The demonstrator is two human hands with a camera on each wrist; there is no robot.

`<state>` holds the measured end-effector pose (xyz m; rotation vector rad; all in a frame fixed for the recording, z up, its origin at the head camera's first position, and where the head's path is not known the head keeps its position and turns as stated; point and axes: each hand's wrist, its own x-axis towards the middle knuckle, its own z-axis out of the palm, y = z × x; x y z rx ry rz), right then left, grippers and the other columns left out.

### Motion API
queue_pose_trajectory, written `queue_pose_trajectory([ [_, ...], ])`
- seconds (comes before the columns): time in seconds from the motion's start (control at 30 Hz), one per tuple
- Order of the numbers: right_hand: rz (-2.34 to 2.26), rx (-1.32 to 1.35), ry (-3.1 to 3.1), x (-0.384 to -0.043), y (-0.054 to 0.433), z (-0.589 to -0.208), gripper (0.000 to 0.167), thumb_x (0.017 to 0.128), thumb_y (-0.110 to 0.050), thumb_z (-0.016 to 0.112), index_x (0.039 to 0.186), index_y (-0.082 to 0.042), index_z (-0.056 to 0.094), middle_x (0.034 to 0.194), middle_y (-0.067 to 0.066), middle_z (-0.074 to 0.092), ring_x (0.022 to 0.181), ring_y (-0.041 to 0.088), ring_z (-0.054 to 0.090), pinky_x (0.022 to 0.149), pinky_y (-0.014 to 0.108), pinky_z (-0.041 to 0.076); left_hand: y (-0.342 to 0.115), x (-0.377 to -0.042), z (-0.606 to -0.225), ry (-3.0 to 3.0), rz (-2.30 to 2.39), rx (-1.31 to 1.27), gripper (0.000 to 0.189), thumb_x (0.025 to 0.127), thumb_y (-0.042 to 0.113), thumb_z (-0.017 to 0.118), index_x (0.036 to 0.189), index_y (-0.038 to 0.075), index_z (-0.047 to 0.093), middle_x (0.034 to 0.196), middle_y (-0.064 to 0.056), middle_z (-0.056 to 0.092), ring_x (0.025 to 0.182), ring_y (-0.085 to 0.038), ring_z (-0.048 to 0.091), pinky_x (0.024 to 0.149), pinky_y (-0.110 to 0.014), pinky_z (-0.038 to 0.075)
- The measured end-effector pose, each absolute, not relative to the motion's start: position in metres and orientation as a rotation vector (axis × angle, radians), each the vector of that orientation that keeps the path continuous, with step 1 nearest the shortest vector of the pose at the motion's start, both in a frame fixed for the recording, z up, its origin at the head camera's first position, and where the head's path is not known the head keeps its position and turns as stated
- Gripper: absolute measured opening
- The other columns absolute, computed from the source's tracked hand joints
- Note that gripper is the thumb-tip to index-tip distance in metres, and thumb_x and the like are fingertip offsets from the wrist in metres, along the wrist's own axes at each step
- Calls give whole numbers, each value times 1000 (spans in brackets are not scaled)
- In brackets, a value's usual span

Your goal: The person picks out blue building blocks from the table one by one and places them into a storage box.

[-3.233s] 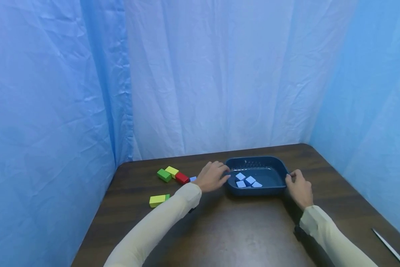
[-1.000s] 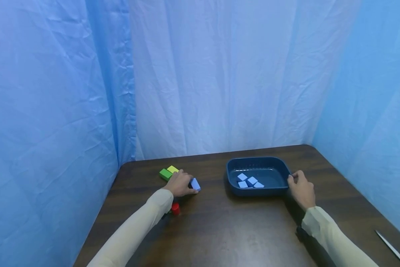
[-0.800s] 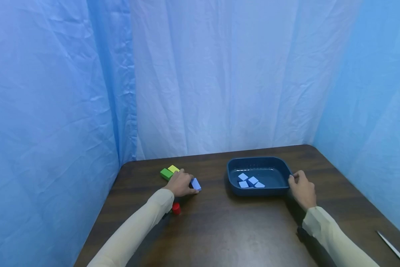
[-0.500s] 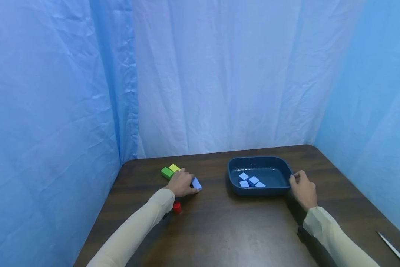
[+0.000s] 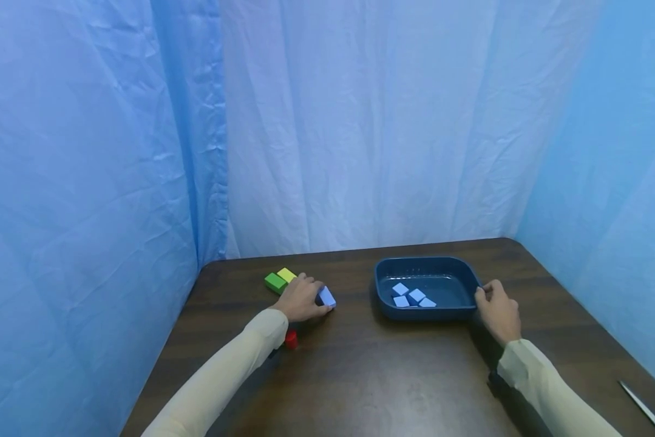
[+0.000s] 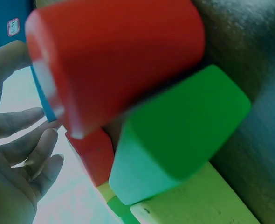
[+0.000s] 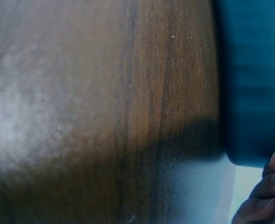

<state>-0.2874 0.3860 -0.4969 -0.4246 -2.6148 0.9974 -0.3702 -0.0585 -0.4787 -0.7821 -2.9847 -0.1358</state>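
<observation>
My left hand (image 5: pixel 301 300) pinches a light blue block (image 5: pixel 328 296), thumb at its near end and fingers at the far end. My right hand (image 5: pixel 498 311) grips the right rim of a dark blue rectangular tray (image 5: pixel 425 313). Inside the tray lie several light blue blocks (image 5: pixel 416 295), toward its left front. Curled fingers (image 7: pixel 270 186) show at the tray's corner in the right wrist view. Just beyond the left hand, a green block (image 5: pixel 275 283) and a yellow block (image 5: pixel 286 275) lie side by side. A red cylinder (image 6: pixel 119 56) fills much of the left wrist view.
By the left forearm, a green block (image 6: pixel 184 126) and a yellow block (image 6: pixel 202 200) lie near the red cylinder. A red block (image 6: pixel 94 156) shows beyond them. A thin pointed tool (image 5: pixel 645 408) lies at the table's right edge. Blue curtains (image 5: pixel 360 121) hang around the table.
My left hand has gone left from beside the tray to the light blue block and holds it. Over the last half second the block has shifted slightly right. My right hand stays on the rim.
</observation>
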Motion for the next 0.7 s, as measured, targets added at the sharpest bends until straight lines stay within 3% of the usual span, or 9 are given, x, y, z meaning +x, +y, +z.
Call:
queue_pose_trajectory([
  [0.23,999,-451,-2626,-288,387,-496,37,107,-34,42,120,-1,52,104,24,63,83,36,60,68,45,45,-58,-368,-479,-3026,-312,-714,67,90,50,75,138,5,64,131,-13,63,114,-25,56,102,-45,49],
  [0.7,1012,-431,-2625,-286,386,-497,38,108,-35,41,121,-1,51,104,25,63,82,35,60,68,45,45,-54,-371,-478,-2999,-417,-696,71,90,55,74,142,8,61,140,-14,58,125,-28,53,105,-49,48],
])
